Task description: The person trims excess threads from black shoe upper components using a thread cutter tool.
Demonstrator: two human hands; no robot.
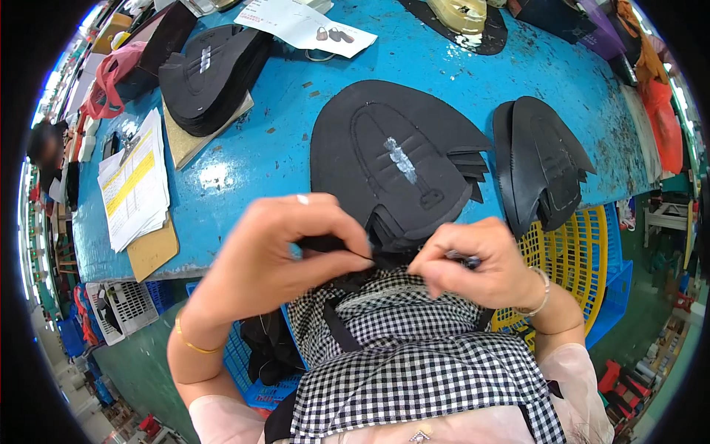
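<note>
Head view puts our left hand [277, 244] just below the black stack [340, 140], thumb and index finger together on a dark piece [386, 260]; our right hand [492, 266] curls its fingers around a blurred dark object [466, 260]. We judge the piece could slip, since fingertips alone pinch it. Below the stack runs the tabletop's [259, 174] near edge; bare blue surface opens left of it, little room right.
</note>
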